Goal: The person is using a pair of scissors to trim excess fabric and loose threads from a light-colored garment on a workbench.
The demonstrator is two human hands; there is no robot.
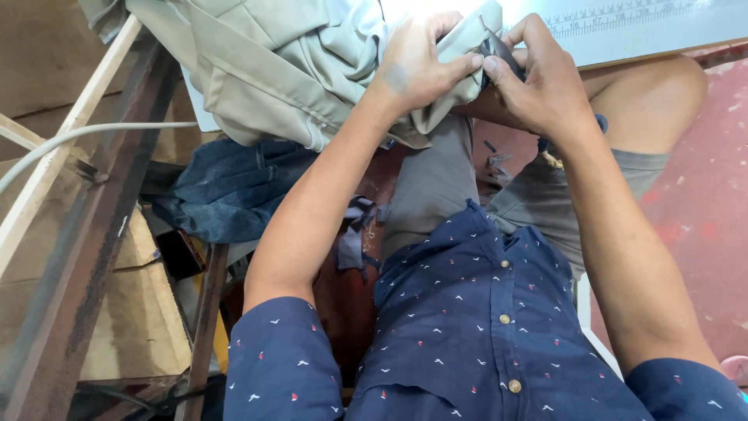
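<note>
A beige garment lies bunched at the top of the view, hanging off a pale table edge. My left hand presses down on a fold of it, fingers closed over the cloth. My right hand pinches the same fold from the right, with a small dark piece held between thumb and fingers at the cloth's edge. Both hands touch each other over my raised knee.
A white table top with a printed ruler strip runs along the upper right. Dark denim cloth lies below the beige garment. A wooden and metal frame and a white cable stand at left. Fabric scraps lie between my legs on a red floor.
</note>
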